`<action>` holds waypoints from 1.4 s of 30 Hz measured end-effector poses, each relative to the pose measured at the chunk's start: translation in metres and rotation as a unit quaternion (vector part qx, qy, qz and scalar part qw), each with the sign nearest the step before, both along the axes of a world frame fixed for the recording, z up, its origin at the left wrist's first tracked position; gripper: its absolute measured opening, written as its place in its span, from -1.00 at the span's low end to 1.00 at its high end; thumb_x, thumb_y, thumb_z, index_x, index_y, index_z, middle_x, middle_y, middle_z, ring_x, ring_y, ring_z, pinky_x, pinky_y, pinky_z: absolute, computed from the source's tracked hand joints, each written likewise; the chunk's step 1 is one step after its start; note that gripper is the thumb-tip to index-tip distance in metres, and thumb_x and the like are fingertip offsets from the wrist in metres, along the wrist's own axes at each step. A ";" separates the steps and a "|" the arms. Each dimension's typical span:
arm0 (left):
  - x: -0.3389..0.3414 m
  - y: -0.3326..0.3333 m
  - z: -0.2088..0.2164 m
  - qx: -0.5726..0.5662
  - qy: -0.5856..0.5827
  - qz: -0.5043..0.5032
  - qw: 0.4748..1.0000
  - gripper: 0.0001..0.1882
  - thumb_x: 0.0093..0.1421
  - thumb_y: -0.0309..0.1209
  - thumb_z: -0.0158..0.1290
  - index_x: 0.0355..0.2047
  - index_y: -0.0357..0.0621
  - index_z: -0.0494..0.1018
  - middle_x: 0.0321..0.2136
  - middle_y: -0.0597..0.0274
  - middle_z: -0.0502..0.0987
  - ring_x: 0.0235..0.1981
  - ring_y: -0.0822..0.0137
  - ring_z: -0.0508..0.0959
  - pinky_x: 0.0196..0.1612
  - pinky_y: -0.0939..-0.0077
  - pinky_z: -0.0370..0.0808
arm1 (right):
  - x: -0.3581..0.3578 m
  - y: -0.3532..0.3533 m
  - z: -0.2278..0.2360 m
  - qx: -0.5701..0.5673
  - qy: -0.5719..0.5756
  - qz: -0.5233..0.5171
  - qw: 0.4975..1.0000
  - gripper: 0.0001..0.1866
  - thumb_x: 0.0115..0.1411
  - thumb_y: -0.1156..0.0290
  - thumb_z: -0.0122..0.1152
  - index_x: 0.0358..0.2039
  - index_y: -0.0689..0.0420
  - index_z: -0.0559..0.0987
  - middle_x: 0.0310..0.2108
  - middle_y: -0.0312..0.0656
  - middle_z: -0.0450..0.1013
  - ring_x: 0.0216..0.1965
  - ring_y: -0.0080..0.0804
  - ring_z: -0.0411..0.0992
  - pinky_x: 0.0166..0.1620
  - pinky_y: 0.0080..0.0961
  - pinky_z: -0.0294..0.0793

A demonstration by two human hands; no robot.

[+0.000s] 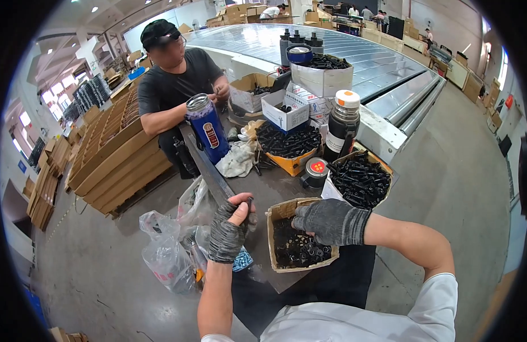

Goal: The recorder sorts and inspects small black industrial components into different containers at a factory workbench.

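My left hand [230,228], in a grey knit glove with bare fingertips, is closed around a small black part [250,201] that shows above the fingers. Beside that hand, a long grey metal bar [209,171] slants across the table edge. In a dark grey glove, my right hand [332,221] reaches over the rim of an open cardboard box [271,242], fingers stretched down into it. Small black rings [309,253] and crumbs lie at its bottom. Nothing shows between the right fingers, though their undersides are hidden.
Boxes of black parts [360,176] [289,139] stand beyond, near a black thermos [340,128], its cup lid [316,171] and a blue canister [209,134]. Plastic bags [166,251] hang at left. A co-worker [175,80] sits across; a metal roller conveyor [366,68] runs behind.
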State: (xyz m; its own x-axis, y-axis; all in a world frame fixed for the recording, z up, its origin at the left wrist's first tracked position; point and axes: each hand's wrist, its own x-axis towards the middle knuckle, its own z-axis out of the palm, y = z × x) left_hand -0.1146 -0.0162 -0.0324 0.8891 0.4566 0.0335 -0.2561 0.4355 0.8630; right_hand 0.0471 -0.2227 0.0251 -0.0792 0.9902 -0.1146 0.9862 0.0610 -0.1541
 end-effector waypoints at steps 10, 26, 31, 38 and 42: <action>0.002 -0.017 -0.024 0.584 0.035 0.116 0.803 -0.73 0.30 -0.61 -0.05 -0.02 -0.19 0.49 -0.35 0.15 0.44 -0.28 0.23 0.52 -0.13 0.42 0.45 | -0.011 0.019 -0.008 -0.008 -0.033 -0.052 0.998 -0.74 0.08 0.37 0.18 -0.19 0.12 0.60 -0.32 -0.10 0.55 -0.22 -0.10 0.56 -0.18 -0.24 0.56; 0.016 -0.040 -0.028 0.411 0.099 0.174 0.889 -0.85 0.28 -0.53 0.00 -0.16 -0.23 0.50 -0.33 0.04 0.58 -0.27 0.14 0.60 -0.15 0.37 0.50 | -0.018 0.020 -0.030 -0.039 0.055 0.063 0.996 -0.72 0.08 0.36 0.22 -0.19 0.14 0.50 -0.25 -0.04 0.43 -0.23 -0.02 0.53 -0.21 -0.16 0.54; 0.018 -0.029 -0.035 0.333 0.079 0.142 0.929 -0.85 0.32 -0.51 -0.01 -0.12 -0.24 0.45 -0.27 0.15 0.57 -0.22 0.32 0.55 -0.07 0.48 0.47 | -0.007 0.023 -0.032 -0.015 0.080 0.084 0.993 -0.76 0.03 0.41 0.24 -0.25 0.16 0.57 -0.30 -0.03 0.51 -0.26 -0.03 0.55 -0.21 -0.18 0.56; 0.015 -0.025 -0.034 0.167 -0.004 0.147 0.975 -0.82 0.32 -0.52 0.03 -0.08 -0.22 0.47 -0.16 0.19 0.60 -0.19 0.45 0.52 -0.04 0.54 0.44 | 0.008 0.016 -0.031 -0.008 0.198 0.044 0.979 -0.88 0.06 0.45 0.20 -0.38 0.20 0.55 -0.34 -0.03 0.43 -0.21 -0.02 0.50 -0.15 -0.16 0.48; -0.005 -0.018 -0.018 0.207 0.020 0.191 0.959 -0.85 0.31 -0.51 0.05 -0.13 -0.22 0.52 -0.22 0.24 0.62 -0.22 0.45 0.53 -0.10 0.54 0.45 | 0.014 0.012 -0.036 -0.006 0.167 0.063 0.984 -0.87 0.10 0.41 0.18 -0.39 0.20 0.55 -0.33 -0.02 0.42 -0.19 -0.02 0.49 -0.13 -0.18 0.46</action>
State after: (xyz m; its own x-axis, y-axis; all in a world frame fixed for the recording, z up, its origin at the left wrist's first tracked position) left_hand -0.1196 -0.0343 -0.0501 0.6642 0.7039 0.2517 -0.2912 -0.0665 0.9544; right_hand 0.0612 -0.2103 -0.0109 -0.2358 0.9690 -0.0731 0.8652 0.1751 -0.4699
